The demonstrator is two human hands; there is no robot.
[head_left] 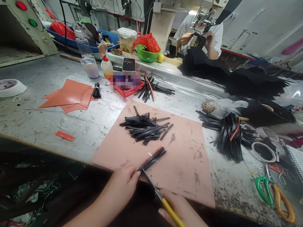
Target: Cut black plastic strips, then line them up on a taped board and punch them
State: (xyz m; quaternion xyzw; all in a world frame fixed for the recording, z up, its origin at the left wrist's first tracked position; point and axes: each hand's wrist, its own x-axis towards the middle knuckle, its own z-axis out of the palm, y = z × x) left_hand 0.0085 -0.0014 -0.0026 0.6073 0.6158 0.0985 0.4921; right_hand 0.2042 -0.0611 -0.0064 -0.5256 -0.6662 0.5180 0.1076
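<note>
My left hand (126, 181) is closed on the near end of a bundle of black strips (154, 158), which has an orange strip along its far side. Scissors (155, 189) with yellow handles sit in my right hand (178, 206). Their blades reach up to the bundle just beyond my left fingertips; I cannot tell how far apart the blades are. Beneath the bundle lies a pinkish-brown mat (187, 164) along the table's front edge. A loose pile of cut black strips (145, 127) rests on the mat farther back.
Long black strips (230, 135) and green-and-orange-handled scissors (276, 192) lie at right. Orange sheets (71, 94), a tape roll (11, 87) and an orange tag (64, 136) are at left. Behind are a red basket (125, 91), bottles (90, 66) and a co-worker (215, 34) at a machine.
</note>
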